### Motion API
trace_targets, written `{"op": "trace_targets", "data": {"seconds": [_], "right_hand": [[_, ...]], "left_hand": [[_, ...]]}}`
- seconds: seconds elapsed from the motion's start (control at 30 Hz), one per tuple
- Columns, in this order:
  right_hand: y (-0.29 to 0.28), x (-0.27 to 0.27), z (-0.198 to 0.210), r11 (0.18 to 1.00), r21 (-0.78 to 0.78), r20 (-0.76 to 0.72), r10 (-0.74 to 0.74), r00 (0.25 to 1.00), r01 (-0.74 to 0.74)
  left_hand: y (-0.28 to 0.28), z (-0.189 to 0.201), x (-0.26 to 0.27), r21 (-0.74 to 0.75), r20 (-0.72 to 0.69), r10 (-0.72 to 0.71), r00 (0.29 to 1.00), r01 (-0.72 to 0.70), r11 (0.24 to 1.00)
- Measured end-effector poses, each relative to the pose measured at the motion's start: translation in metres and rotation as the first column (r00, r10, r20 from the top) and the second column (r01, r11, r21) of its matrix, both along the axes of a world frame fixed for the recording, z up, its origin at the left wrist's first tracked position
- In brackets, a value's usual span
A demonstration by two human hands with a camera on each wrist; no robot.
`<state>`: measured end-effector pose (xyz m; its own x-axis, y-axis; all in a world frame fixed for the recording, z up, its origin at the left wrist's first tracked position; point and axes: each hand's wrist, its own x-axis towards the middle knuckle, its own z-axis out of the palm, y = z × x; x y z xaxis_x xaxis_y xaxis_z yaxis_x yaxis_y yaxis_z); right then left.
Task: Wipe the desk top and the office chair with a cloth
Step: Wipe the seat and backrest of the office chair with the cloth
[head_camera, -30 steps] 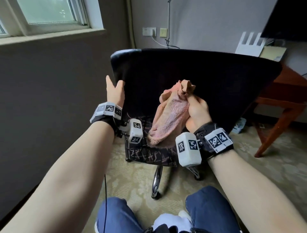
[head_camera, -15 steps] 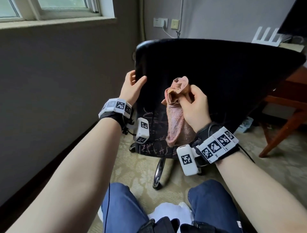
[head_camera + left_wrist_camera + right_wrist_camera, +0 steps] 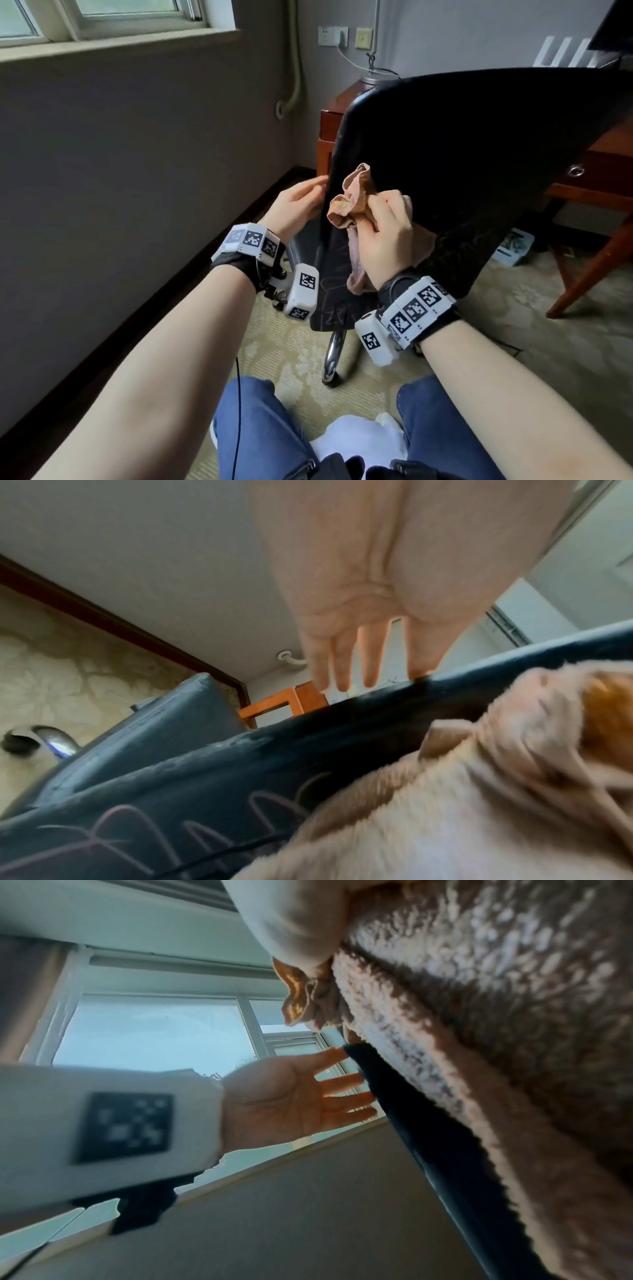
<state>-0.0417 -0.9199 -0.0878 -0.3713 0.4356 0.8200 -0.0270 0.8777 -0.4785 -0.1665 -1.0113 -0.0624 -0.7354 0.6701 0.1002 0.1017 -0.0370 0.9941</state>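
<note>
Two hands work at the chair [image 3: 462, 164], so the chair step appears to be in hand, not the desk [image 3: 596, 161], which stands behind it at 2 o'clock. The right hand [image 3: 383, 236] grips the bunched cloth [image 3: 346, 205] and presses it on the chair's back face, near its edge at 9 o'clock. The left hand [image 3: 294, 205], fingers straight and relaxed, rests on that edge and holds nothing. The next move likely calls for a stroke toward 3 o'clock across the unwiped back, with the left hand bracing against swivel.
</note>
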Motion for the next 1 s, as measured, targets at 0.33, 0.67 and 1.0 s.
{"op": "trace_targets", "data": {"seconds": [0.33,0.67,1.0], "right_hand": [[0.011,-0.029,-0.045,0.944,0.25,0.1,-0.244,0.965,0.213],[0.008,-0.025,-0.066,0.912,0.361,0.157,-0.268,0.951,0.197],[-0.01,-0.023,-0.079,0.878,0.476,0.54,-0.34,0.77,0.054]], "left_hand": [[0.002,-0.017,0.002,-0.082,0.011,-0.091,0.996,0.091,0.992],[0.003,-0.016,0.0,-0.063,0.085,-0.076,0.994,0.081,0.995],[0.006,-0.023,0.007,-0.014,0.067,0.026,0.997,-0.026,1.0]]}}
